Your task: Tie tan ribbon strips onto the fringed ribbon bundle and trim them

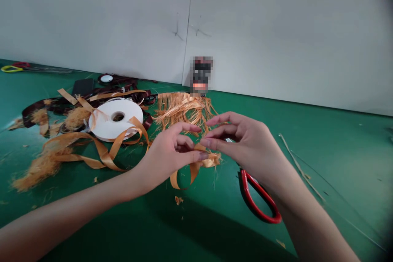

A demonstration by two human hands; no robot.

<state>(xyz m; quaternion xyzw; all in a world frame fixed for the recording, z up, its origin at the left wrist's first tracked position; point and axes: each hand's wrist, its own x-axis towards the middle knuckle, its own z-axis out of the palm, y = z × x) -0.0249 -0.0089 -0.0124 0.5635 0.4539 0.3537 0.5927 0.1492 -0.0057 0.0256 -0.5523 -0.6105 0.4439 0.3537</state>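
Note:
My left hand [181, 147] pinches a piece of orange satin ribbon [194, 172] between thumb and fingers. A loop of that ribbon hangs below the fingertips, and a frayed end shows to the right. Close against it, my right hand [235, 135] is closed in a pinch on the same ribbon. Beyond the fingers lies a pile of shredded orange ribbon fringe [184, 108]. Under my right wrist rests a pair of scissors with red handles [260, 196]; their blades are mostly hidden by the hand.
A white ribbon spool [102, 120] lies at left, with loose orange ribbon [104, 155] and fluffy fibres [39, 168] around it. Dark brown ribbon [33, 108] and a dark flat object [82, 86] are behind. Yellow-handled scissors [12, 68] lie far left. A pale wall [276, 28] bounds the green table [337, 151].

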